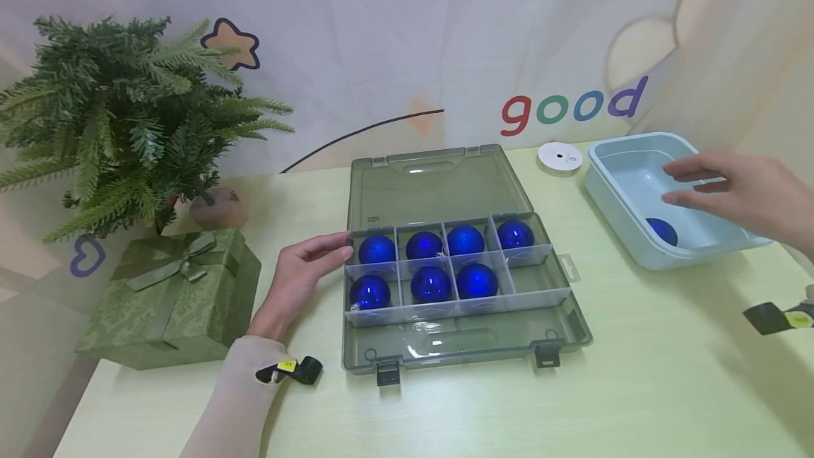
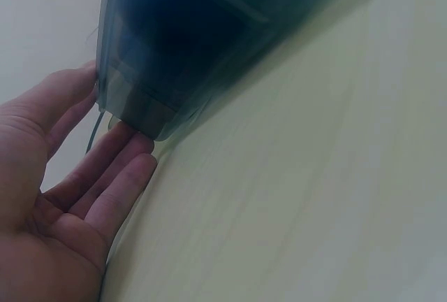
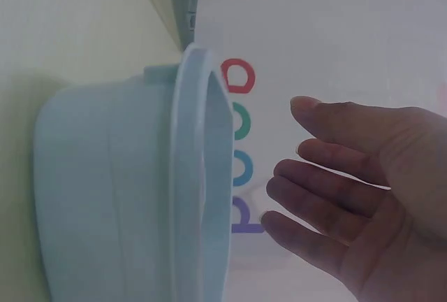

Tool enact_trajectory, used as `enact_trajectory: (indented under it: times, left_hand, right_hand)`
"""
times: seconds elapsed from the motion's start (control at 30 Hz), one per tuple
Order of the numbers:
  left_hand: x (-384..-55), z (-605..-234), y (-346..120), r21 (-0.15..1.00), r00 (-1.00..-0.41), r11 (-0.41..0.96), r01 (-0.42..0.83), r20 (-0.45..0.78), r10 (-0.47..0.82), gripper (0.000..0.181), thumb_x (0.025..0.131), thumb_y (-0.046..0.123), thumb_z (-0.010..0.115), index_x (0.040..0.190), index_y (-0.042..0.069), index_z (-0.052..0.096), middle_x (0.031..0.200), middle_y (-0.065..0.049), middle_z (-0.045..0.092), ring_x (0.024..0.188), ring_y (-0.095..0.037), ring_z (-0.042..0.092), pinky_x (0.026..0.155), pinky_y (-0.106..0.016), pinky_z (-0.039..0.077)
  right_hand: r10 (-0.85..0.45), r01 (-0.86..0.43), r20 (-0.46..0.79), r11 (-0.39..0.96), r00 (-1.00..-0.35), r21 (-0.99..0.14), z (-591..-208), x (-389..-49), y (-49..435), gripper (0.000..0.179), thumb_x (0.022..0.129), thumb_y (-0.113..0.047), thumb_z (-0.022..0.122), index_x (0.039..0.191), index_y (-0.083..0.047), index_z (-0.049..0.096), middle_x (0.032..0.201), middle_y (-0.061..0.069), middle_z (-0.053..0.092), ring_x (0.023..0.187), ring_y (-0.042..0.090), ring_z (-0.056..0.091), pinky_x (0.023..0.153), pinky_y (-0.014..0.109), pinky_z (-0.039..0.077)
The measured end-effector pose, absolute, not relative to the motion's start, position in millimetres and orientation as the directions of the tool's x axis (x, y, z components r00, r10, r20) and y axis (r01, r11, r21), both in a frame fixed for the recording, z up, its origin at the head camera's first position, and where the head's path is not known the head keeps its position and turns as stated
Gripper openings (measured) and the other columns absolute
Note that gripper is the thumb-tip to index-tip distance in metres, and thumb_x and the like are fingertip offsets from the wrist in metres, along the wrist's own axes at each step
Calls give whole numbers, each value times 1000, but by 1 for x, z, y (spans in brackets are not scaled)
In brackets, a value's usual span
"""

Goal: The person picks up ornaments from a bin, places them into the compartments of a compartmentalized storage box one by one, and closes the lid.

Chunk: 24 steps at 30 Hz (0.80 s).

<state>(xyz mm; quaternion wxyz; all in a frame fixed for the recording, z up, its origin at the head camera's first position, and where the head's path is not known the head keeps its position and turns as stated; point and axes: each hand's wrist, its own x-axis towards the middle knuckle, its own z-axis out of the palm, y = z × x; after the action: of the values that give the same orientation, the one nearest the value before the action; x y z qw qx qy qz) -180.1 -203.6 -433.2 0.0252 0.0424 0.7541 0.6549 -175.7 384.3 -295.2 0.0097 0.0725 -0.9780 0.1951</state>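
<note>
Blue bin (image 1: 618, 216) under right hand (image 1: 740, 188); backdrop (image 1: 381, 55) reads "good".

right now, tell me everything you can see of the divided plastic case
The case looks like translucent grey-green plastic. It lies open on the table, its lid folded back, two dark latches along the front. Whitish dividers form two rows of four compartments; seven blue balls fill all but the front row's rightmost. A long section without balls runs along the front. The left hand touches its left side.
</note>
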Motion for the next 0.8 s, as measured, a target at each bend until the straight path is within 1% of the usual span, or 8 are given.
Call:
enact_trajectory:
  times: [0.2, 0.23, 0.33, 0.4, 0.43, 0.53, 0.6, 0.8]
  left_hand:
    - [-180, -434, -204, 989, -995, 143, 31, 18, 97, 41, 96, 27, 83, 132, 9, 75, 126, -4, 76, 117, -19, 70, 105, -31, 53]
    - [-180, -434, -204, 989, -995, 145, 32, 17, 98, 41, 96, 27, 83, 132, 9, 75, 126, -4, 76, 118, -19, 70, 105, -31, 53]
    - [-180, -433, -204, 988, -995, 149, 32, 17, 99, 42, 96, 28, 83, 132, 9, 75, 127, -4, 76, 118, -19, 69, 105, -31, 53]
    - [-180, -433, -204, 988, -995, 149, 30, 16, 99, 42, 96, 28, 83, 132, 8, 75, 127, -4, 76, 118, -19, 70, 105, -31, 53]
    - [-180, -433, -204, 988, -995, 152, 28, 13, 98, 42, 96, 28, 83, 133, 9, 75, 127, -4, 75, 118, -19, 70, 105, -31, 53]
    - [-180, -433, -204, 987, -995, 159, 22, 6, 99, 43, 96, 30, 83, 133, 9, 75, 128, -4, 75, 118, -18, 69, 105, -31, 53]
    - [-179, -433, -204, 986, -995, 167, 20, 3, 101, 44, 96, 31, 83, 134, 10, 75, 129, -3, 75, 119, -18, 69, 105, -31, 53]
    - [-179, -433, -204, 986, -995, 166, 21, 4, 101, 44, 96, 31, 83, 134, 10, 75, 129, -4, 75, 119, -18, 69, 105, -30, 53]
  right_hand:
    - [-153, -143, 2, 919, -988, -367, -304, -180, 396, 55, 97, -29, 82, 137, 5, 64, 129, 32, 67, 120, 58, 61, 73, 7, 34]
    - [-157, -144, -7, 920, -988, -364, -306, -181, 398, 55, 97, -29, 82, 137, 6, 64, 129, 32, 67, 120, 59, 61, 78, 11, 40]
    - [-171, -141, -56, 925, -984, -354, -311, -182, 402, 56, 98, -30, 80, 137, 7, 63, 129, 33, 67, 121, 59, 58, 95, 38, 52]
    - [-183, -143, -84, 928, -980, -345, -315, -183, 405, 56, 99, -30, 80, 137, 7, 64, 128, 33, 68, 120, 58, 59, 95, 56, 52]
    - [-189, -147, -93, 929, -978, -339, -316, -183, 405, 55, 99, -31, 80, 136, 7, 64, 127, 32, 68, 120, 57, 59, 94, 60, 52]
    - [-199, -153, -104, 929, -975, -336, -320, -183, 408, 53, 97, -32, 81, 135, 3, 68, 126, 27, 71, 118, 52, 62, 87, 40, 51]
    - [-204, -153, -121, 928, -972, -339, -323, -183, 410, 53, 96, -33, 82, 135, 0, 69, 127, 26, 71, 118, 50, 62, 82, 34, 47]
    - [-224, -148, -180, 921, -958, -361, -331, -183, 413, 51, 98, -33, 79, 137, -1, 69, 131, 27, 68, 119, 51, 59, 85, 47, 48]
